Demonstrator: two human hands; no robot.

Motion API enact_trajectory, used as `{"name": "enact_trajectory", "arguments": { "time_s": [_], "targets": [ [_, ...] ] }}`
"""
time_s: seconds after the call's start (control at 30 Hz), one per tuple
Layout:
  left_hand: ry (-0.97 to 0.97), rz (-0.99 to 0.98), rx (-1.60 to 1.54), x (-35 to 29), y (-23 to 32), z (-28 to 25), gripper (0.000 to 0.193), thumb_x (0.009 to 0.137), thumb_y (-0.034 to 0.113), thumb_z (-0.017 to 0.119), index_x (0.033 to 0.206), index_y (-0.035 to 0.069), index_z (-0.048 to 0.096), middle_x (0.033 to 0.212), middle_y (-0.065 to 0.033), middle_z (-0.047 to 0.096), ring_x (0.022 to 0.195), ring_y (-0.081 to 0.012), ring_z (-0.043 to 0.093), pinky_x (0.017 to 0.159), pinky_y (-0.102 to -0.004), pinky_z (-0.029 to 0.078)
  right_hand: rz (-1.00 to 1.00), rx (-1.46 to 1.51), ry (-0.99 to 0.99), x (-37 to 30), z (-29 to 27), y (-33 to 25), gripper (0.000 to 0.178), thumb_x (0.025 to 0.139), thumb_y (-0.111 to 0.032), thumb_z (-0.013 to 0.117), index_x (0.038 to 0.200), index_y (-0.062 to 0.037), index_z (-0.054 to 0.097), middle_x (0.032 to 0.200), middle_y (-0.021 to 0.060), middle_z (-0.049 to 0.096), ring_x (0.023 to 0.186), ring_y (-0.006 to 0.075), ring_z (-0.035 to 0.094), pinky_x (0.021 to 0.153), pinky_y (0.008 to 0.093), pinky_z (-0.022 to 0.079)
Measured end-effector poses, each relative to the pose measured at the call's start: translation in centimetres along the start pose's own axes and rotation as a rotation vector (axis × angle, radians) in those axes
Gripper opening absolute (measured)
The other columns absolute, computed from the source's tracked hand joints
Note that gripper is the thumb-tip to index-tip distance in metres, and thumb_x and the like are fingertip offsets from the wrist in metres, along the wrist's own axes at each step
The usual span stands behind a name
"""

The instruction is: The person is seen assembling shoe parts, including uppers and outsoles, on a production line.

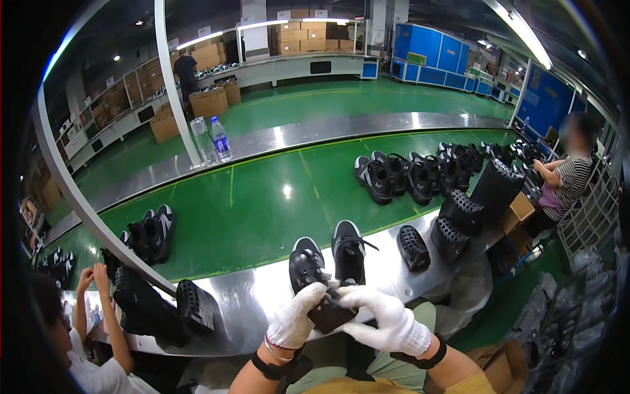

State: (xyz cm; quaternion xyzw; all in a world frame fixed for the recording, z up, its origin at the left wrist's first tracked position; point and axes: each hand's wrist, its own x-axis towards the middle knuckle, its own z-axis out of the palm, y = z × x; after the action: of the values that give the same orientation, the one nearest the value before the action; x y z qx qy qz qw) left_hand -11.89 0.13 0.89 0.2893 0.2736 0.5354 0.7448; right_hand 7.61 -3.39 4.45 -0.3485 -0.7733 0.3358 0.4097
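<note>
White knitted gloves cover both my hands, low in the middle. My left hand (296, 318) curls around the near left side of a black shoe with a grey toe (306, 261). From the other side my right hand (387, 320) closes on the same shoe, thumb and fingers at a dark part near its heel. My fingers hide some of the shoe, so I cannot make out the exact grip. Just right of it, a second black shoe (348, 255) stands on the metal ledge (252, 292), toe pointing away, a lace end sticking out to the right.
Black shoe-shaped pieces with holes (412, 248) stand along the ledge on both sides. Beyond it, the green conveyor belt (262, 203) carries rows of black shoes (420, 177). A water bottle (221, 139) stands on the far rail. Other people sit or stand left and right.
</note>
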Motion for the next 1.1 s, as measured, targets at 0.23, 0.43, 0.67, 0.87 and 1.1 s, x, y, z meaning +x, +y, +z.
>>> {"name": "enact_trajectory", "arguments": {
  "time_s": [0.23,0.43,0.67,0.87,1.1],
  "targets": [
    [0.113,0.197,0.658,1.2,-0.3,5.0,0.054,0.091,0.026,0.069,0.131,-0.004,0.048,0.109,-0.013,0.061,0.098,-0.0184,0.061,0.084,-0.031,0.052,0.314,0.347,0.475,-0.4,3.7,4.1,0.049,0.082,-0.018,0.081,0.12,0.0036,0.06,0.106,0.013,0.068,0.097,0.0188,0.066,0.087,0.0318,0.054],
    [0.013,0.297,1.182,9.4,1.2,2.1,0.063,0.088,0.028,0.062,0.143,0.002,0.047,0.142,-0.0229,0.053,0.131,-0.0334,0.051,0.111,-0.0371,0.039,0.492,0.067,0.378,-1.2,-3.9,2.9,0.036,0.08,-0.013,0.08,0.11,-0.0006,0.066,0.1,0.0056,0.069,0.09,0.0115,0.065,0.082,0.0284,0.054],
    [-0.317,0.184,1.597,13.2,-1.5,0.8,0.051,0.079,0.02,0.061,0.129,0.009,0.06,0.114,-0.0228,0.067,0.109,-0.0408,0.064,0.094,-0.0436,0.051,0.767,-0.175,-0.072,2.8,-6.4,1.6,0.047,0.075,-0.033,0.08,0.106,0.0002,0.067,0.085,0.0121,0.071,0.076,0.0167,0.068,0.069,0.0303,0.055],
    [-0.287,0.181,1.506,12.0,-2.5,0.0,0.027,0.083,0.016,0.065,0.107,0.007,0.072,0.1,-0.015,0.073,0.095,-0.0293,0.069,0.085,-0.0362,0.054,0.176,-0.803,0.067,1.9,-2.1,6.9,0.039,0.078,-0.026,0.073,0.104,0.0005,0.061,0.088,0.0188,0.066,0.082,0.0344,0.066,0.076,0.0444,0.053],
    [-0.226,0.166,1.484,11.0,-1.8,-0.2,0.031,0.078,0.013,0.064,0.108,0.008,0.072,0.093,-0.0135,0.072,0.084,-0.0245,0.069,0.077,-0.0328,0.054,0.123,-0.769,0.062,2.2,-0.6,8.4,0.054,0.075,-0.037,0.078,0.111,-0.0022,0.059,0.105,0.0227,0.062,0.095,0.0397,0.062,0.086,0.0471,0.05]
  ]
}}
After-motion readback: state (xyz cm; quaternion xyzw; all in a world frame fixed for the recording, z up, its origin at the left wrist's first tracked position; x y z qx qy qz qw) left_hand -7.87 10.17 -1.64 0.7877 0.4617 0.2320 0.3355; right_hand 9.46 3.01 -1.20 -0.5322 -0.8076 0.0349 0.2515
